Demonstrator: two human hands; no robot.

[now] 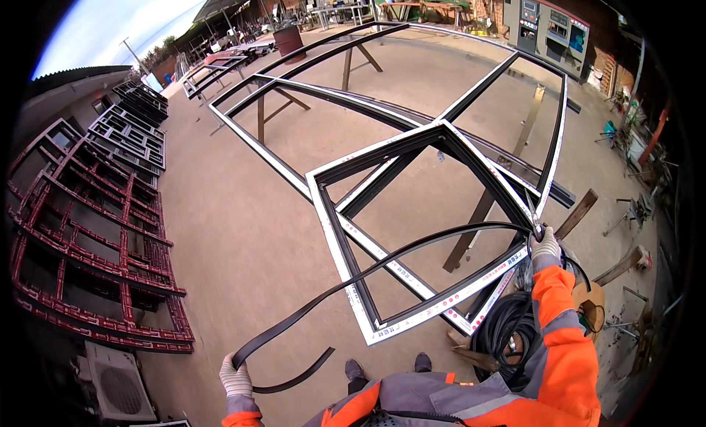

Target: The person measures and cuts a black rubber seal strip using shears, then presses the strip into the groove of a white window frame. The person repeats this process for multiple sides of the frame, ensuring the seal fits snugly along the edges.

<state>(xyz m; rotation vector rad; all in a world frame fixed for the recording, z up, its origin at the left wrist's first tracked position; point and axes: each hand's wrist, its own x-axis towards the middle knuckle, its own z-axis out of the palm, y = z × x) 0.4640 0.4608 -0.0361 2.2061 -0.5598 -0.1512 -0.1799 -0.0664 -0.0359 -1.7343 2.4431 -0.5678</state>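
A long black rubber sealing strip (323, 293) arcs between my hands in front of me. My left hand (235, 375), in a striped glove, is closed round it low on the left, and a short free end hangs beyond. At the near right corner of a small window frame (329, 236), my gloved right hand (545, 245) grips the strip's other side. A pointed metal tool (535, 209), like scissors, sticks up from that hand; its handle is mostly covered. The small frame has white printed film and rests on a larger frame (276, 156).
A coil of black strip (507, 331) hangs or lies by my right side. Trestle legs (471, 236) stand under the frames. Maroon-wrapped frames (88, 236) are stacked left, near an air-conditioner unit (119, 379). A control cabinet (546, 31) and a rusty drum (289, 42) stand far off.
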